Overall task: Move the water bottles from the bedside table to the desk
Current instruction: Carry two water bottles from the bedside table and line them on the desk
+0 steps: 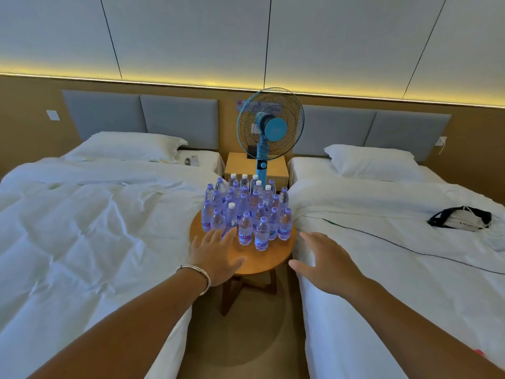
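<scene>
The task had barely begun, by the look of it. The water bottles (247,212) all stood upright in a tight cluster on the round wooden surface (262,259) between the two beds, with none yet lifted. The left hand (216,255), a bracelet at its wrist, reached with fingers spread toward the nearest bottles at the cluster's left edge, touching or nearly touching them, but gripping nothing. The right hand (325,258) hovered open beside the surface, over the edge of the right bed (396,269), also holding nothing. A blue fan (270,127) stood behind the bottles. The desk was not in view, so every bottle probably remained to be carried over.
</scene>
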